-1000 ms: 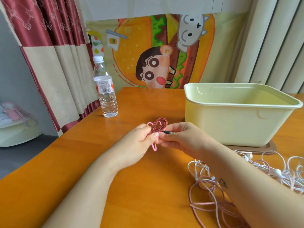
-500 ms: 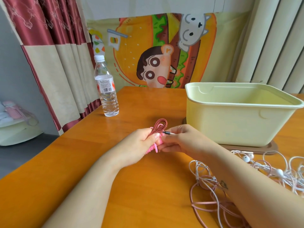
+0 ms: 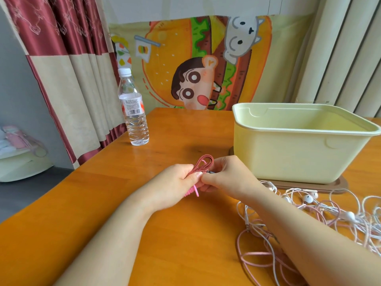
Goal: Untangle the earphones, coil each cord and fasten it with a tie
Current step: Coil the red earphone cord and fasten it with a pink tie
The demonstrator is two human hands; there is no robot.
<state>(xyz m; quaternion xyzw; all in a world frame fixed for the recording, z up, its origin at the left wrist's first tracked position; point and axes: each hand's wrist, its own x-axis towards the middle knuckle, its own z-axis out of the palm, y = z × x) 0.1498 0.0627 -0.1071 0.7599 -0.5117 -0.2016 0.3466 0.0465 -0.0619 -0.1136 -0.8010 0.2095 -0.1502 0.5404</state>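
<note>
A coiled red cord [image 3: 203, 165] is pinched by left hand [image 3: 175, 186] and right hand [image 3: 224, 176]. The pink tie [image 3: 194, 189] below the fingers seems unfastened, and the tangled earphones [image 3: 309, 219] are left undone.

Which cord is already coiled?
The red braided cord, looped, held by left hand and right hand; the pink and white cords lie tangled on the table.

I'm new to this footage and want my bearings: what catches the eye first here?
At the centre, the left hand and right hand pinch a coiled red cord with a pink tie beneath. A big pale green tub stands to the right; before it, a tangle of white and pink earphones sprawls on the orange table.
</note>
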